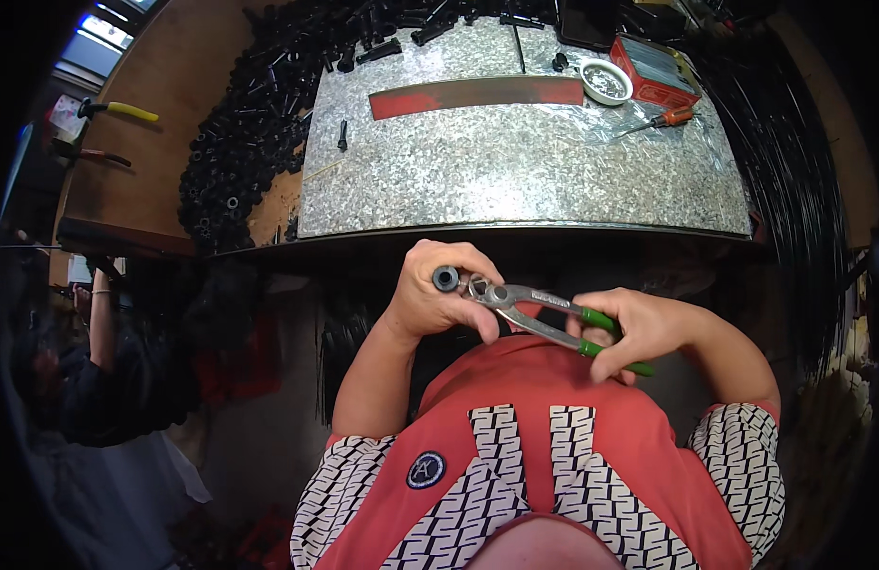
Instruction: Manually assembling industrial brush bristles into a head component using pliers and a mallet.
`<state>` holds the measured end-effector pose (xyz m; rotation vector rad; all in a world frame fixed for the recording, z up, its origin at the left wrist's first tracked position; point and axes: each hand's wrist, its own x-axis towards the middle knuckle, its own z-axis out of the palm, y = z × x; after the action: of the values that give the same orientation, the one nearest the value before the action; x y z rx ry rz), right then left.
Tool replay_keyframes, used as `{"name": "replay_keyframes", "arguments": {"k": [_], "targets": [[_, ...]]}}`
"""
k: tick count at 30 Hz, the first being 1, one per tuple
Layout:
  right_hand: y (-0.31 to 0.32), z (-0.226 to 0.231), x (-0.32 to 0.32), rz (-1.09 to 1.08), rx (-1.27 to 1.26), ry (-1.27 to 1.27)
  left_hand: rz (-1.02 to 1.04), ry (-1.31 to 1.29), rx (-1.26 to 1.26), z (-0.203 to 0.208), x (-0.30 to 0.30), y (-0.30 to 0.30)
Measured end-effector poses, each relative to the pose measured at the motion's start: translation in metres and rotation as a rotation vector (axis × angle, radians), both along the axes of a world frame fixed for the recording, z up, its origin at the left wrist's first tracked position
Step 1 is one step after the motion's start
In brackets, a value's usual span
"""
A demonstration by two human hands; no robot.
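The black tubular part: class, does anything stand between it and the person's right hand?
Yes, the green-handled pliers. The right hand grips them, and they point toward the black tubular part in the left hand. Nothing else visibly stands between; whether the pliers touch the part is unclear.

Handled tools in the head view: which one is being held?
The green-handled pincers, gripped by the right hand. The yellow-handled tool, the red-handled tool and the orange-handled screwdriver lie untouched.
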<state>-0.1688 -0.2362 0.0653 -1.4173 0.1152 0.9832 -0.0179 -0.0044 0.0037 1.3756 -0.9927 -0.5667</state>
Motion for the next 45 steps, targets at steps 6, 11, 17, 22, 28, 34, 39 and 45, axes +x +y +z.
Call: {"name": "replay_keyframes", "arguments": {"k": [6,11,17,22,28,34,39,45], "targets": [[0.004,-0.007,0.0,-0.177,-0.827,-1.392,0.14,0.044,-0.032,-0.001,0.002,-0.003],[-0.013,-0.006,-0.005,-0.118,0.146,0.119,-0.083,-0.017,-0.003,0.007,0.005,-0.006],[-0.001,-0.007,-0.004,0.068,-0.769,-1.022,0.027,-0.033,-0.023,0.006,-0.002,-0.013],[0.001,-0.006,0.003,0.03,-0.891,-1.172,0.059,0.037,-0.108,0.001,-0.007,-0.017],[0.001,-0.007,0.009,0.131,-0.682,-1.014,0.069,-0.064,-0.133,-0.006,0.0,-0.014],[0.004,-0.017,0.013,0.071,-0.63,-0.888,0.176,-0.014,-0.06,-0.002,-0.008,-0.015],[0.005,-0.031,0.019,0.031,-0.73,-0.911,0.249,-0.005,-0.066,-0.006,-0.012,-0.018],[-0.004,-0.032,0.022,-0.083,-0.916,-1.066,0.286,0.038,-0.126,-0.023,-0.013,-0.017]]}}
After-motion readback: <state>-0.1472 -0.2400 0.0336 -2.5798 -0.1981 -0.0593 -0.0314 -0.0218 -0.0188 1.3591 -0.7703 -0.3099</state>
